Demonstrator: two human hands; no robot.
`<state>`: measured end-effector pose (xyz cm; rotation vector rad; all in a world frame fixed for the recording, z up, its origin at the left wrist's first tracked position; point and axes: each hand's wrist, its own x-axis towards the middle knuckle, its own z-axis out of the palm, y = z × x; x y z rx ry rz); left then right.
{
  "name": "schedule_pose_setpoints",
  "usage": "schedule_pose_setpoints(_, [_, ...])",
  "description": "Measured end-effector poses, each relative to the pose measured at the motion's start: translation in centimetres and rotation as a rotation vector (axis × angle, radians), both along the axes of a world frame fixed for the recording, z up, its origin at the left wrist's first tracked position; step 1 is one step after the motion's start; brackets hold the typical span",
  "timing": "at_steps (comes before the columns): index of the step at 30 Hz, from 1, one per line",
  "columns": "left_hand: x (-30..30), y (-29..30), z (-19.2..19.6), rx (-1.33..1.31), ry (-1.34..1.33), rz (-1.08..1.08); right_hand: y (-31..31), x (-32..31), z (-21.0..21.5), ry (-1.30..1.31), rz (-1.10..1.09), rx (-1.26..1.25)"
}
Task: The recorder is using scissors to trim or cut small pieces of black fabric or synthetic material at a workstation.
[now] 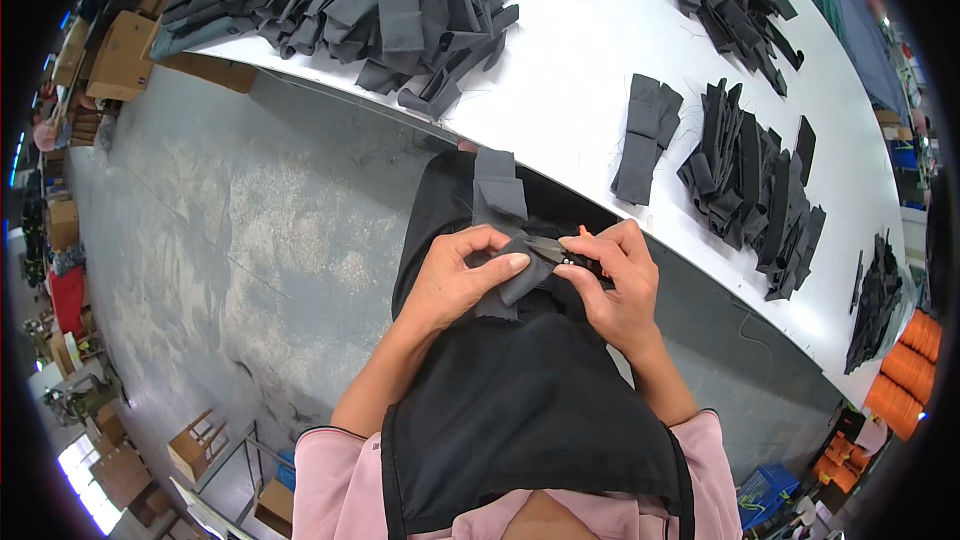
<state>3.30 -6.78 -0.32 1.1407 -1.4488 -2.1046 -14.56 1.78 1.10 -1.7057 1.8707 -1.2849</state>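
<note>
My left hand (455, 280) pinches a dark grey fabric piece (500, 202) over my lap, thumb pressed on its folded lower end. My right hand (618, 285) holds small thread snips (560, 252), their blades touching the fabric's edge beside my left thumb. The upper part of the piece lies flat on my black apron (500, 400). Both hands are close together, just below the white table's near edge.
A white table (570, 90) curves across the top right, bearing a big heap of grey fabric pieces (370, 0), a small folded stack (645, 135) and darker piles (755, 190). Grey concrete floor (220, 240) lies left, with cardboard boxes (120, 55). Orange thread cones (905, 370) stand at the right.
</note>
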Motion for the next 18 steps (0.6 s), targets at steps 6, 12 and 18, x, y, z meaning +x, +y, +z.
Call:
schedule_pose_setpoints(6, [0.2, 0.0, -0.1, -0.055, -0.024, -0.032, -0.9, -1.0, 0.8, 0.026, 0.068, 0.102])
schedule_pose_setpoints(12, [0.1, 0.3, -0.4, 0.0, -0.057, 0.028, 0.3, -0.8, 1.2, -0.036, -0.023, 0.039])
schedule_pose_setpoints(18, [-0.2, 0.3, -0.8, -0.072, -0.048, 0.075, 2.2, -0.2, 0.7, 0.045, -0.101, 0.056])
